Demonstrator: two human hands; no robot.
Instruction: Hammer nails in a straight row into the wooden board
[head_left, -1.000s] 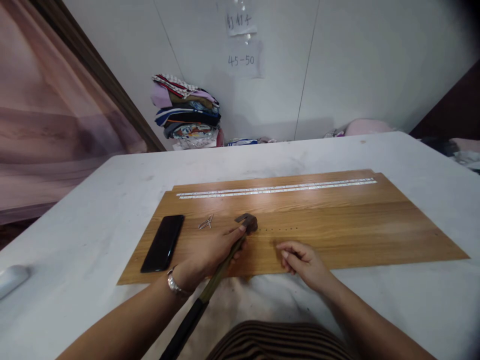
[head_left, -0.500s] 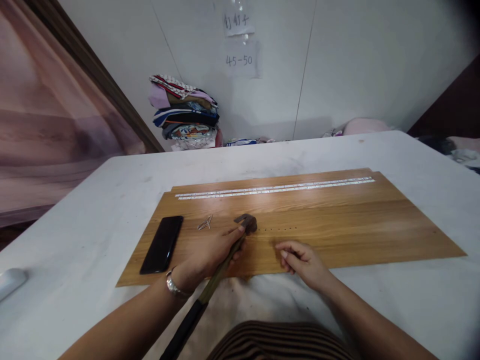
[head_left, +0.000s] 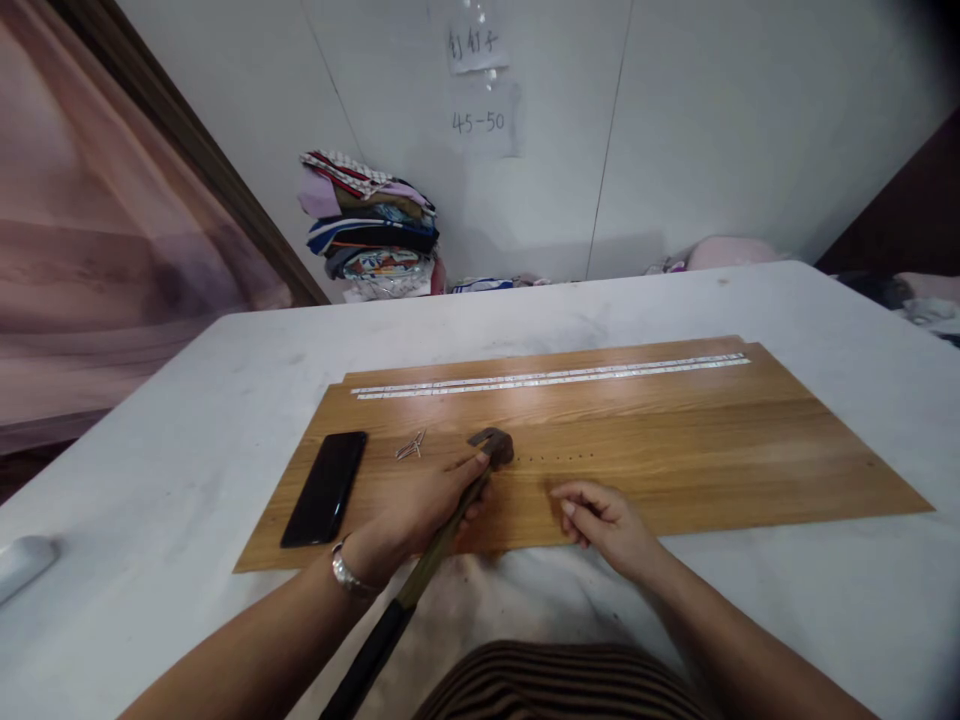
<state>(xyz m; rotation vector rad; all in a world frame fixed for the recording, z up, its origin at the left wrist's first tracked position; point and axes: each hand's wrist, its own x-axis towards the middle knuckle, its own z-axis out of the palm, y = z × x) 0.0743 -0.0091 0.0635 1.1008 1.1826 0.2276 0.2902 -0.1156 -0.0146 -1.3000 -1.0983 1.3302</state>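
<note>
My left hand [head_left: 439, 493] is closed round the upper handle of a claw hammer [head_left: 420, 575], its thumb up against the rusty metal head. The hammer head lies low over the wooden board [head_left: 675, 430], and the black grip points down toward my body. My right hand [head_left: 604, 525] rests at the board's near edge with fingers curled in; nothing shows between them. Between the hammer head and the right side runs a row of several small dark nail heads or holes [head_left: 570, 457]. A small pile of loose nails [head_left: 410, 446] lies left of the hammer.
A black phone [head_left: 324, 490] lies on the board's left end. Two white marked strips [head_left: 551, 378] run along its far side. The board is on a white-covered table [head_left: 150, 430]. Folded clothes [head_left: 371, 220] are stacked against the wall, and a pink curtain [head_left: 112, 220] hangs at left.
</note>
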